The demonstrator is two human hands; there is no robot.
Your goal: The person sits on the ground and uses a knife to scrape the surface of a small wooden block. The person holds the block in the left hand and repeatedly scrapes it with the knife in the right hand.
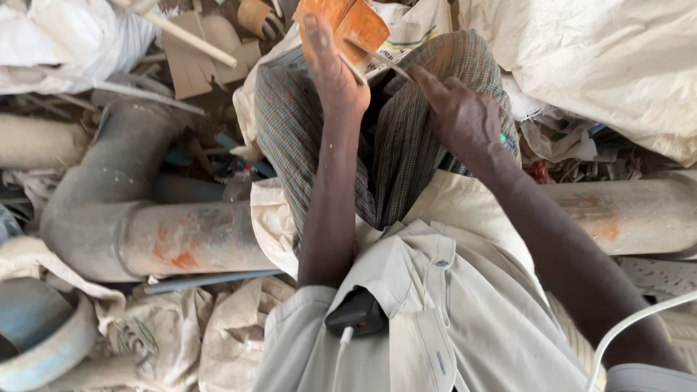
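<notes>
Mid-scrape: left hand pinching orange plastic piece, right hand gripping thin blade (piece mostly intact, remainder unclear).

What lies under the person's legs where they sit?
A long grey pipe with orange smears passes under the checked cloth and reappears on the right; pale sacking sits between. Its middle stretch is covered.

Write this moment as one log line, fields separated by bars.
left hand: holds orange piece | right hand: holds thin blade on it | under: grey pipe
</notes>
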